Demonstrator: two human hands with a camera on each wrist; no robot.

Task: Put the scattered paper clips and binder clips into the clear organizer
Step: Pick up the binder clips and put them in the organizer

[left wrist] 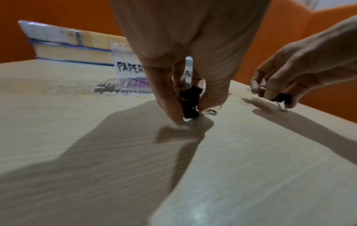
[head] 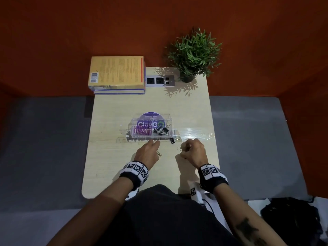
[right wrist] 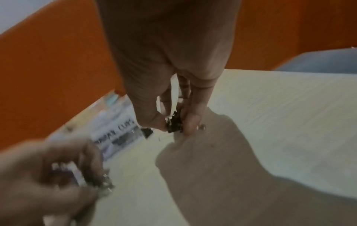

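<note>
The clear organizer [head: 132, 121] stands mid-table, purple paper clips [head: 142, 131] in its left bin and black binder clips [head: 160, 130] in its right bin. One loose black binder clip [head: 173, 139] lies just off its front right corner. My left hand [head: 149, 151] pinches a black binder clip [left wrist: 190, 104] against the tabletop in front of the organizer. My right hand [head: 192, 150] pinches another black binder clip [right wrist: 174, 123], its wire handle [head: 179, 148] sticking out to the left.
A stack of books [head: 117, 75] sits at the back left, a potted plant [head: 194, 54] at the back right, a power outlet panel [head: 160, 80] between them. Clear tape [head: 197, 134] shines right of the organizer. The table [head: 106, 166] has rounded front corners.
</note>
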